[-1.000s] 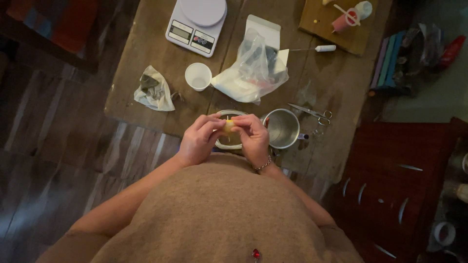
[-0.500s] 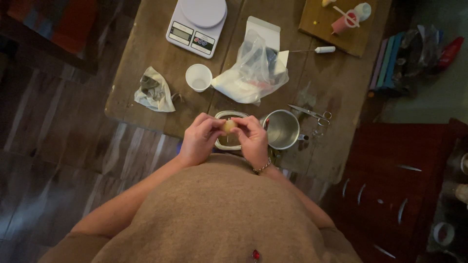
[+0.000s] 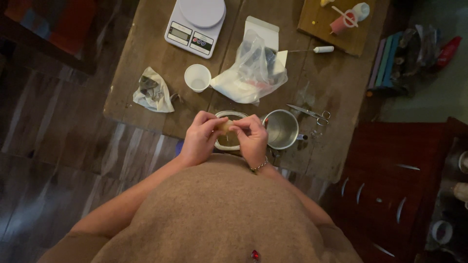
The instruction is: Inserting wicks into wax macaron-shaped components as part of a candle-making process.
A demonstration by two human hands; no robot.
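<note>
Fingertips of left hand [image 3: 200,139] and right hand [image 3: 252,139] pinched around small yellowish lump [image 3: 225,126] above glass jar [image 3: 229,141].

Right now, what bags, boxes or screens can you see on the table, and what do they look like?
Kitchen scale: far edge, white, round platform, small grey screen, coloured buttons.
Clear plastic bag: table middle, crumpled, white contents.
White flat box: behind the bag, rectangular.
Crumpled wrapper: left, near the white cup, whitish with dark patches.

Tan knit top [image 3: 219,209] — beaded bracelet [image 3: 259,166].
</note>
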